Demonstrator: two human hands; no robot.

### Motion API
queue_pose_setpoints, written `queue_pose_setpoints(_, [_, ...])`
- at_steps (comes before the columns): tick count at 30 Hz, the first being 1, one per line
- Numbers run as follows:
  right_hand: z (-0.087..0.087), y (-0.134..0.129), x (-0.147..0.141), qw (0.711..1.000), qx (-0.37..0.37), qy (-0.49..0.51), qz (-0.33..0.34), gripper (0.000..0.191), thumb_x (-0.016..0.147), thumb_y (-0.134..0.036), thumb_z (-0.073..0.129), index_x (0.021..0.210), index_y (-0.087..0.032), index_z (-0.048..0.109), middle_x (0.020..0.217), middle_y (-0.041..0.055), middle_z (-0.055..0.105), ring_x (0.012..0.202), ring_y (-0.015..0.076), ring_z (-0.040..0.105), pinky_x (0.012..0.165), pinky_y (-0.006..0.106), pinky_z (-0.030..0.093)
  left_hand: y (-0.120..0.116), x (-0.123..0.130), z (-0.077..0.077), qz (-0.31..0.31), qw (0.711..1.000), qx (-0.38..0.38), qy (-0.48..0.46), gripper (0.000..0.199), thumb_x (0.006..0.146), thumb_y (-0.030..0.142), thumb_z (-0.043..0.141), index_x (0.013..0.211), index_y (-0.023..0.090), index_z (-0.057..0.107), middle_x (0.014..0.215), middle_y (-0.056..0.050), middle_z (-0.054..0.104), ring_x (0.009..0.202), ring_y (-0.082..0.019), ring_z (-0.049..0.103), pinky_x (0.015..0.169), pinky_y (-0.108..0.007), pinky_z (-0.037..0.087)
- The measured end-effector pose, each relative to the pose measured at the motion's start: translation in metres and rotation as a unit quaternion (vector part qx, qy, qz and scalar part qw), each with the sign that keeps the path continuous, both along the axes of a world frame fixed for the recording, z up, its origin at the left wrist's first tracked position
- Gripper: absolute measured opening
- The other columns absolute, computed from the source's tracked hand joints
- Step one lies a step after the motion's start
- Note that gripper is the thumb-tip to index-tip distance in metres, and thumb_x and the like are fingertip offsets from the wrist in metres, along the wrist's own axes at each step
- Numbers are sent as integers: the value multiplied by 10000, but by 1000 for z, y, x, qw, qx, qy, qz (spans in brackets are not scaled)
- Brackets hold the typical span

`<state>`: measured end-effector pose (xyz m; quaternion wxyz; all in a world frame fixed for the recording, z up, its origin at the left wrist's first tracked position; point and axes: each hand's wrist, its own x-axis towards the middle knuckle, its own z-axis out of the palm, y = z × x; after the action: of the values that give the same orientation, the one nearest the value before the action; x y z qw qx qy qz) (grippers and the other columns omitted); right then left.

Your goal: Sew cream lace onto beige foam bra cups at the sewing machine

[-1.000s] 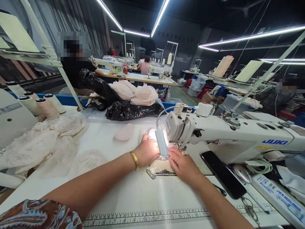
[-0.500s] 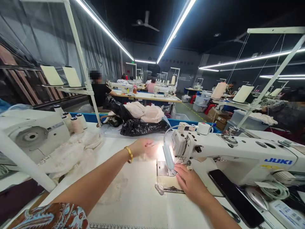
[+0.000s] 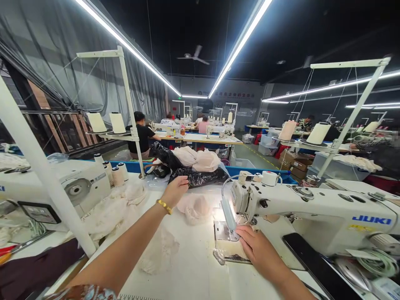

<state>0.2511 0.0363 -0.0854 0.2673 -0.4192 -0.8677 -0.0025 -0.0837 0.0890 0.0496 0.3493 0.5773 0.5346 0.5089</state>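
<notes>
My left hand (image 3: 176, 191) is raised over the white table, its fingers drawn together; what they hold, if anything, is too small to tell. Just right of it, a pale sheer fabric piece (image 3: 195, 208) lies bunched near the lamp's glow. My right hand (image 3: 254, 246) rests by the metal needle plate (image 3: 223, 231) of a white JUKI sewing machine (image 3: 300, 200), fingertips beside the grey lamp (image 3: 229, 213). Those fingertips are partly hidden at the plate. Another thin pale fabric piece (image 3: 158, 249) lies flat below my left forearm.
Black plastic bags (image 3: 200, 177) with pale fabric bundles (image 3: 208, 160) lie behind the table. A black phone (image 3: 315, 260) is at the right. Thread cones (image 3: 118, 175) and lace fabric (image 3: 120, 204) are on the left, near a second machine (image 3: 81, 181). People sit farther back.
My left hand has moved left, away from the lamp, and the pale fabric piece now shows on the table. My right hand stays by the plate. The view has tilted up.
</notes>
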Motion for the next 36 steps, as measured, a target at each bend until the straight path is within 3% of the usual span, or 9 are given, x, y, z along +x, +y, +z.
queue_pose_setpoints(5, [-2,-3,2,999,38,-11,16,359,967,-97,427,1209,-240,651,1181,79,745,1020,280,705,823,460,585,-86,-49,-9,4,977,16,213,311,840,421,644,1075,237,732,1096,-89,721,969,-284,644,882,-434,504])
queue_pose_setpoints(10, [14,-17,-12,998,25,-11,56,293,957,-61,437,1039,-233,659,1018,76,725,934,262,661,760,414,562,-166,-60,-63,-65,884,-38,461,263,844,249,574,1052,237,735,1129,-120,708,1009,-337,650,911,-514,507])
queue_pose_setpoints(13, [26,-35,-29,995,-22,-2,98,277,984,-82,437,1014,-231,668,989,68,708,904,243,635,778,404,549,-188,-37,-93,-85,886,-1,455,355,804,146,576,1111,261,713,1263,-115,668,1124,-339,619,947,-490,515])
queue_pose_setpoints(18, [34,-68,-51,978,-158,82,108,236,995,-214,562,1210,-250,653,1105,88,701,1039,259,626,892,428,547,-196,0,-92,-208,918,62,333,174,915,238,578,1028,271,707,1249,-64,692,1133,-251,641,991,-367,523])
queue_pose_setpoints(23, [28,-82,-66,969,-198,138,59,339,966,-233,607,1305,-223,598,1111,98,694,1077,281,603,960,491,512,-167,7,-76,-33,941,-2,336,350,924,449,580,1148,191,654,1120,-132,692,999,-314,637,926,-498,491])
queue_pose_setpoints(27, [22,-78,-76,968,-196,151,30,387,901,-121,590,1277,-211,612,935,57,695,937,264,612,885,470,524,-147,15,-80,-44,938,-49,341,140,765,308,675,808,190,612,897,-83,643,866,-290,598,821,-454,467])
queue_pose_setpoints(30, [26,-79,-79,960,-218,177,9,323,908,-136,549,1206,-213,647,872,42,666,861,241,624,820,427,541,-143,22,-80,-58,950,-49,303,121,836,301,571,764,213,531,767,-12,599,731,-209,573,695,-347,458])
queue_pose_setpoints(33, [38,-96,-82,954,-191,231,-11,242,953,-242,539,1167,-213,648,990,83,653,914,247,624,828,427,546,-147,29,-71,-50,982,-52,174,214,894,409,550,802,221,507,687,33,537,651,-165,528,609,-285,433])
queue_pose_setpoints(36, [53,-121,-94,922,-256,287,39,496,946,-412,648,1397,-256,513,1237,110,626,1052,255,621,877,408,557,-159,39,-55,-132,988,-83,-9,267,876,464,628,827,214,547,705,25,561,671,-162,557,597,-272,452])
